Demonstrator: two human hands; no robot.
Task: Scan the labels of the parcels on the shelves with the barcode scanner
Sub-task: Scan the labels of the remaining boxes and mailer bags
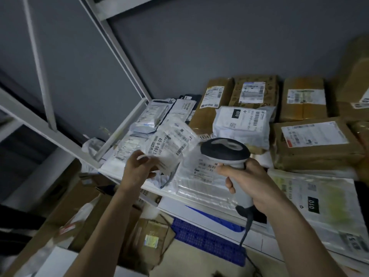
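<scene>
My left hand (137,169) grips a clear plastic parcel (169,144) by its lower edge and holds it tilted above the shelf, its white barcode label facing up. My right hand (249,182) grips the handle of a white barcode scanner (225,151) with a black head. The scanner head sits just right of the lifted parcel, nearly touching it. A grey cable hangs from the handle's base.
The white shelf (209,208) carries brown cardboard boxes (313,144) at the back and right, a white mailer (243,124) in the middle and flat poly bags (319,206) in front. A grey metal frame (123,54) rises at left. Boxes and a blue crate (205,236) lie below.
</scene>
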